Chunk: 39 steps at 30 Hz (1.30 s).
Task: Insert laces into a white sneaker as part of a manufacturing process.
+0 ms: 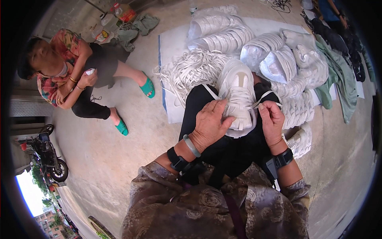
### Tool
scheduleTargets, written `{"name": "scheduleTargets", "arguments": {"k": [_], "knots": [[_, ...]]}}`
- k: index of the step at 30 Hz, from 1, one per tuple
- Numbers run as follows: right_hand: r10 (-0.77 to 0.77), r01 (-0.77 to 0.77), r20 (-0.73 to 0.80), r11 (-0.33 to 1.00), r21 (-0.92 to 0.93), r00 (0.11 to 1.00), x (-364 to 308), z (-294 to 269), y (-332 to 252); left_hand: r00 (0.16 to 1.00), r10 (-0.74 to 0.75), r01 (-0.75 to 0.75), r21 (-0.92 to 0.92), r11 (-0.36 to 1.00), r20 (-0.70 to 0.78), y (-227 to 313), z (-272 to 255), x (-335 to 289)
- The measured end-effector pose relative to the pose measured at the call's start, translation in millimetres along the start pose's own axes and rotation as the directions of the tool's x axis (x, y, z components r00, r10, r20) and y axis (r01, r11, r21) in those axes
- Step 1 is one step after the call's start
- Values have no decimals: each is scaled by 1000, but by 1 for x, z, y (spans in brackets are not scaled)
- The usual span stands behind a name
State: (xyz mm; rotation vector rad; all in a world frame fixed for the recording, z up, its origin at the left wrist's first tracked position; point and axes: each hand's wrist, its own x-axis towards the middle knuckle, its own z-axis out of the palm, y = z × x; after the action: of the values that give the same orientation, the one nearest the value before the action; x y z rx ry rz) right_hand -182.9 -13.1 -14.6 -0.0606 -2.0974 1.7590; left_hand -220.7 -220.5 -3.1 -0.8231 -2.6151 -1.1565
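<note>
A white sneaker lies on my lap, its toe pointing away from me and its laces criss-crossed over the tongue. My left hand grips the sneaker's left side near the opening, thumb over the edge by the tongue; the undersides of its fingers are hidden. At the right side, my right hand pinches a white shoelace between thumb and forefinger; the lace loops out from the eyelets. Another loose lace arcs out on the left.
Beyond my knees, a pile of loose white laces lies on a white sheet. Stacked white shoe parts in clear plastic stand behind and right. Green cloth lies far right. A person in green slippers sits left; a motorbike stands beyond.
</note>
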Motion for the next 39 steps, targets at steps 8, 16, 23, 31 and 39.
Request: {"name": "scheduleTargets", "arguments": {"k": [8,16,23,31,39], "knots": [[-265,484,445,714,-506,856,9,36,-28,943,-302,315,-84,945,137,1,4,-6],[-203,556,550,564,-610,810,17,57,-27,978,-207,187,-348,918,-21,-18,13,-9],[-90,655,686,412,-634,722,28,66,-34,967,-255,237,-427,872,17,-21,13,-7],[-69,588,618,404,-701,783,-9,-7,-42,990,-138,138,-188,972,15,-5,11,-14],[221,-46,24,304,-951,975,-99,-223,34,998,-50,45,-174,984,-23,-3,6,-13]]}}
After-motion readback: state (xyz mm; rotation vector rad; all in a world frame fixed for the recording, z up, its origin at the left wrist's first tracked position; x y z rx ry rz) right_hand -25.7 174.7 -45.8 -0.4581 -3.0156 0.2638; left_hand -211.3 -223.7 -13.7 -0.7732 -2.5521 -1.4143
